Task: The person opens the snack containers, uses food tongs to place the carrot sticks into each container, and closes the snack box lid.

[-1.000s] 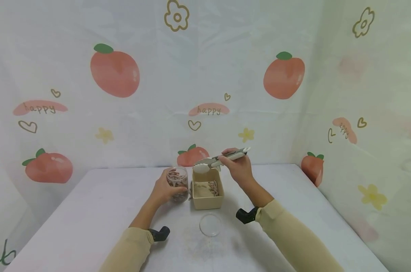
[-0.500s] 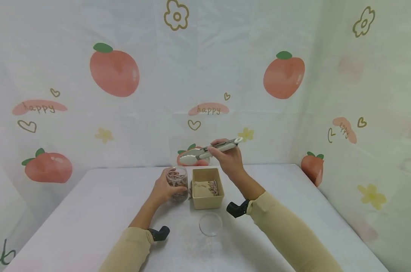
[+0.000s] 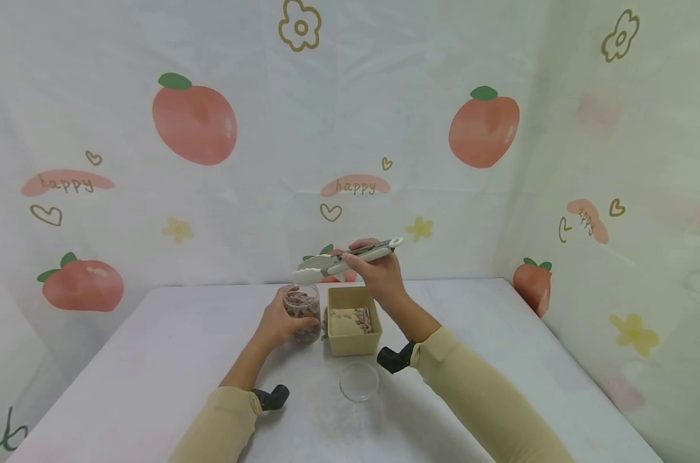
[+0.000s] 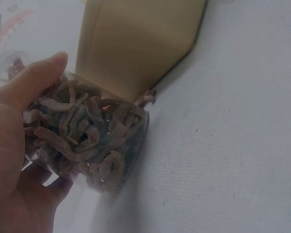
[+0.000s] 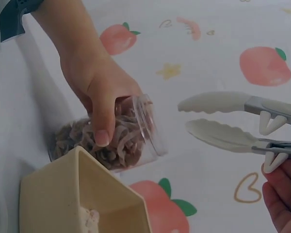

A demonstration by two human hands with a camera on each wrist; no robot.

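Observation:
My left hand [image 3: 280,321] grips a clear, uncapped jar [image 3: 302,294] standing on the table. Brown, twisted dried strips [image 4: 82,131] fill much of it. My right hand [image 3: 381,273] holds a pair of tongs [image 3: 350,260] with white scalloped tips and grey metal arms. In the right wrist view the tongs' tips [image 5: 218,133] stand apart with nothing between them, a little above the jar's mouth. Just right of the jar is a beige square box [image 3: 354,346], with a few of the same strips [image 3: 363,319] inside.
A round clear lid [image 3: 359,382] lies on the white table [image 3: 211,334] in front of the box. One or more strips [image 4: 146,98] lie between jar and box. Behind stands a white backdrop [image 3: 269,161] printed with fruit.
From over the box my right hand has carried the tongs left, first rising, then lowering slightly toward the jar's mouth. The tongs' tips have spread apart. My left hand and the jar stay put.

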